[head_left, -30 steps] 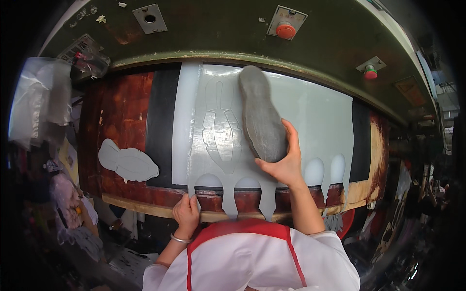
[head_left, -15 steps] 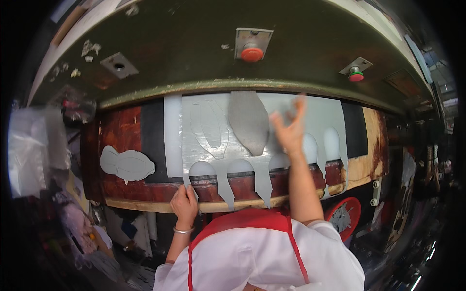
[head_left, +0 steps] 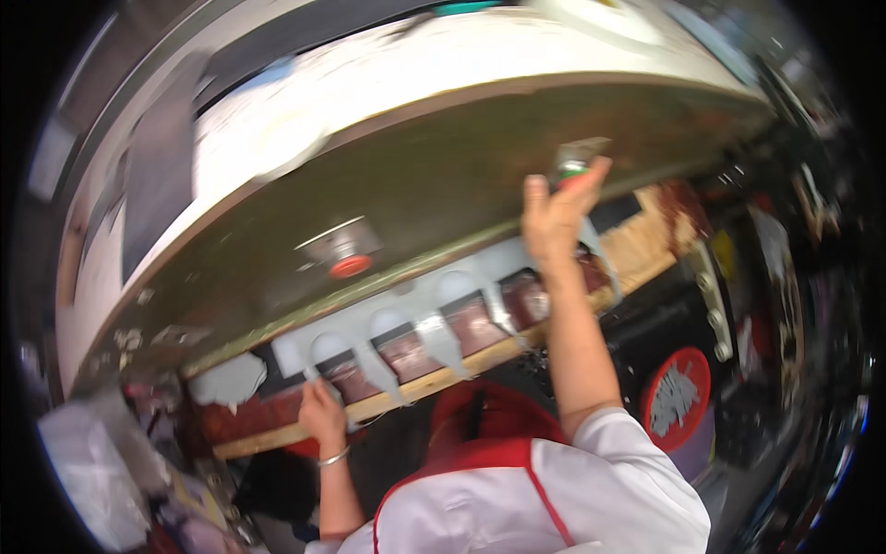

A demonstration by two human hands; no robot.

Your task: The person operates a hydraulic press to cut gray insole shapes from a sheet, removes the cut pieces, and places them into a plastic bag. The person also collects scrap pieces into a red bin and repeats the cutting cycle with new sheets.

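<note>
Right hand (head_left: 554,217) raised, fingers loosely spread, tips at small switch box with red button (head_left: 574,164) on dark green machine panel (head_left: 434,185); nothing gripped; left hand (head_left: 321,413) pressing pale grey cut-out sheet (head_left: 406,319) flat at its lower left corner, fingers closed on sheet edge; sheet lies on reddish-brown desk (head_left: 480,323), wooden front strip (head_left: 434,380) just below; loose grey offcut (head_left: 229,379) beside left hand; second red button (head_left: 349,266) on panel above sheet.

A pale grey sheet with rounded cut-outs (head_left: 434,319) is lying over the reddish-brown mottled board (head_left: 480,323), whose near edge is showing light tan. The round push-button (head_left: 351,267) on the dark olive machine panel (head_left: 406,185) is glowing red. White sleeves with red trim (head_left: 591,480) are showing below.
</note>
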